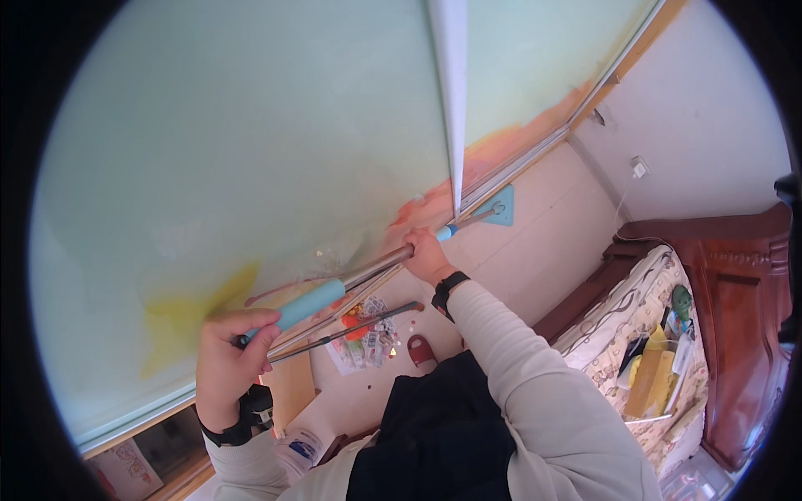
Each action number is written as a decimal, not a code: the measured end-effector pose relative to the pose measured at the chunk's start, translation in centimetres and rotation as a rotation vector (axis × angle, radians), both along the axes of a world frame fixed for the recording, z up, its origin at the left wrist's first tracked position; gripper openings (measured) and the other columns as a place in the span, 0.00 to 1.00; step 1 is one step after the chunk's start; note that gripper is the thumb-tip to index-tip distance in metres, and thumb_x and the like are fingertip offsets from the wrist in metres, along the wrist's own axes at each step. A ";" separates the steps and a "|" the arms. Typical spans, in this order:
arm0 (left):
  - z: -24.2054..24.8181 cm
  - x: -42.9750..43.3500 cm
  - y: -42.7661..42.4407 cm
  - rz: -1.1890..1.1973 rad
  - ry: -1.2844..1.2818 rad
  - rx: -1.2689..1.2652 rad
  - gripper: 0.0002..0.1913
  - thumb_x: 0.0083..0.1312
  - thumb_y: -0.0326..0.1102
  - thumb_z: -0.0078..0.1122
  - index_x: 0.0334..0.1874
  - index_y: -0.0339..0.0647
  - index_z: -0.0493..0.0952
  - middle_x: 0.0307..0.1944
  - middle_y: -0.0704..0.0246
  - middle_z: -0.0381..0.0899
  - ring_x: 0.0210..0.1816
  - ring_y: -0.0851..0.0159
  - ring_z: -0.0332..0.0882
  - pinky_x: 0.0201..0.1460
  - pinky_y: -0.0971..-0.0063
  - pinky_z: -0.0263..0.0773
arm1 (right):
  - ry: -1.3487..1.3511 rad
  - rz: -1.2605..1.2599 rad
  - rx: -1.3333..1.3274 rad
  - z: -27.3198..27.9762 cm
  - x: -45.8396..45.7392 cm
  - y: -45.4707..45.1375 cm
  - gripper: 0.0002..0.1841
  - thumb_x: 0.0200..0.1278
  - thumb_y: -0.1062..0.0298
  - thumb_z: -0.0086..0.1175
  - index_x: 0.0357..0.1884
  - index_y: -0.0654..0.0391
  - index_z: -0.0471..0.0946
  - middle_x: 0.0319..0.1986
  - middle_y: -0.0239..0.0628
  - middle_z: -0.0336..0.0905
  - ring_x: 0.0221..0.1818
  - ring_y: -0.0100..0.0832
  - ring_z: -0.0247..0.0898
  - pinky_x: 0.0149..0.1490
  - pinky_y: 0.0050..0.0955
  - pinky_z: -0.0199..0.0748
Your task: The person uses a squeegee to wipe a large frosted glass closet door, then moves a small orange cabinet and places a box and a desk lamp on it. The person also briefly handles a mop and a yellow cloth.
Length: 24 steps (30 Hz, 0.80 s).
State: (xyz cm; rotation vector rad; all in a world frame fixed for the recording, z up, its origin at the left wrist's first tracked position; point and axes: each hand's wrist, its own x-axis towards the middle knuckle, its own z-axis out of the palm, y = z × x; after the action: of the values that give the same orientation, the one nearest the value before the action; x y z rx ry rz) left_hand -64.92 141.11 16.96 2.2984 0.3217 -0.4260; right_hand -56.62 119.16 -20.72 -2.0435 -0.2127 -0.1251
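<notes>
A mop with a long metal handle [378,265] slants from lower left to upper right in front of me. My left hand [229,351] holds its top end, at the light-blue grip [313,302]. Further down, my right hand [428,255] is wrapped around the handle. The flat blue triangular mop head [500,205] lies on the floor beside the base of a sliding-door cabinet. Below the handle runs a second thin dark pole [363,327]; its near end passes close to my left fingers, and I cannot tell whether they hold it.
Pale-green sliding doors [282,138] with painted patterns fill the left. Small packets and papers [373,335] and a red slipper [421,351] lie on the tiled floor [514,269]. On the right stands a dark wooden bed [739,300] with a yellow box [651,382] on it.
</notes>
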 end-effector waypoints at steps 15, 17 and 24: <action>-2.7 2.0 -10.7 -0.927 -0.341 -0.192 0.17 0.54 0.34 0.71 0.46 0.46 0.80 0.51 0.62 0.81 0.53 0.57 0.79 0.54 0.60 0.73 | -0.051 0.264 -0.278 2.7 1.8 -20.6 0.07 0.35 0.76 0.59 0.20 0.56 0.73 0.24 0.41 0.74 0.35 0.48 0.68 0.41 0.38 0.67; -4.9 3.2 -13.4 -1.085 -0.395 -0.407 0.12 0.54 0.34 0.71 0.40 0.46 0.79 0.53 0.65 0.80 0.56 0.57 0.76 0.59 0.55 0.68 | 0.068 0.318 -0.378 3.2 2.2 -23.7 0.07 0.36 0.75 0.60 0.22 0.58 0.76 0.27 0.43 0.76 0.41 0.49 0.69 0.46 0.39 0.70; -17.5 4.4 -24.7 -0.930 -0.386 -0.941 0.15 0.53 0.27 0.73 0.25 0.42 0.70 0.34 0.68 0.77 0.45 0.56 0.77 0.54 0.58 0.71 | 0.152 0.255 -0.621 -1.5 3.4 -35.2 0.08 0.41 0.78 0.59 0.26 0.58 0.75 0.33 0.44 0.74 0.43 0.48 0.69 0.47 0.40 0.71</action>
State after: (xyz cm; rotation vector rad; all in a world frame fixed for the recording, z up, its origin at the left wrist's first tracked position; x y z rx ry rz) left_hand -60.57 116.45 -0.49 1.4012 -0.9813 -0.4266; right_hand -53.18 83.95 -22.24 -2.6023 -0.4571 0.2900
